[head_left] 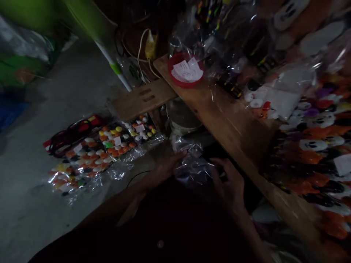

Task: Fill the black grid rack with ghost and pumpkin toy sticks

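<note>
Over my lap, the clear bag (193,171) is between my hands. The fingers of my left hand (169,166) reach its left side; my right hand (231,179) is half curled at its right edge. In this dimness I cannot tell whether either grips it. Beyond the bag is a bucket (182,118), beside the plank (219,118) bearing a red bowl (186,85) of paper slips (188,70). Filled packs (94,157) lie on the floor (65,95) leftward.

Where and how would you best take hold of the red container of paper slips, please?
Probably by the near rim of the red container, coming from the near side: paper slips cover its middle, and clear plastic packaging crowds its far side. It sits on the wooden board, so pinching the rim, thumb inside, should suit.
</note>
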A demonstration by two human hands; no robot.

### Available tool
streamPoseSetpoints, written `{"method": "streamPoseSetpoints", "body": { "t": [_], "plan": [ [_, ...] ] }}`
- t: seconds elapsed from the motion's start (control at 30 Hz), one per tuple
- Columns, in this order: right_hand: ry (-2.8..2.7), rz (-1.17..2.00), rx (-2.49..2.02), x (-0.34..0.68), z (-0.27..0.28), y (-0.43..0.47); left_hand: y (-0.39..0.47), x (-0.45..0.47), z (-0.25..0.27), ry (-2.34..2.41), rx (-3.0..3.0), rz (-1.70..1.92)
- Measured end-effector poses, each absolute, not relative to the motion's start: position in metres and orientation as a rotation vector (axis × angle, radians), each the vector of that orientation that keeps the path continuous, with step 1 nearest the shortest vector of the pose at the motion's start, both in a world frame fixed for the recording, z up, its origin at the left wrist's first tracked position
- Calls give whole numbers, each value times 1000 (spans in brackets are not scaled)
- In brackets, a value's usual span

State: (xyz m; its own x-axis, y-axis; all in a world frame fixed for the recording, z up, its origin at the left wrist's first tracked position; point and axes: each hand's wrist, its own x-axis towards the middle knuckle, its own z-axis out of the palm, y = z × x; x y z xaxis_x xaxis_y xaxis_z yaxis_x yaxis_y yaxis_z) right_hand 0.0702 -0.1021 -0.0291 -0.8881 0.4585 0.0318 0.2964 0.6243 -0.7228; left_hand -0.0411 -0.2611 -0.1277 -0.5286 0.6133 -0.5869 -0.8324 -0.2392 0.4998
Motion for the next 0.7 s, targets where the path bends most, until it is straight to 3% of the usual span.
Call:
{"method": "streamPoseSetpoints", "body": {
  "t": [0.2,0.33,0.47,0.53,0.7],
  "plan": [
    [-2774,775,-1209,166,-54,-59,-257,-46,-132,947,-473,1927],
    [-3097,569,-950,177,-38,-51,-250,-67,-116,929,-447,1940],
    [-2822,413,-745,133,-16,-67,-242,-77,-95,932,-309,1934],
    [-2722,555,-675,101,-22,-67,-239,-79,-83,937,-185,1919],
    [-2583,1281,-303,34,-39,-53,-234,-84,-52,1077,161,1834]
  ]
}}
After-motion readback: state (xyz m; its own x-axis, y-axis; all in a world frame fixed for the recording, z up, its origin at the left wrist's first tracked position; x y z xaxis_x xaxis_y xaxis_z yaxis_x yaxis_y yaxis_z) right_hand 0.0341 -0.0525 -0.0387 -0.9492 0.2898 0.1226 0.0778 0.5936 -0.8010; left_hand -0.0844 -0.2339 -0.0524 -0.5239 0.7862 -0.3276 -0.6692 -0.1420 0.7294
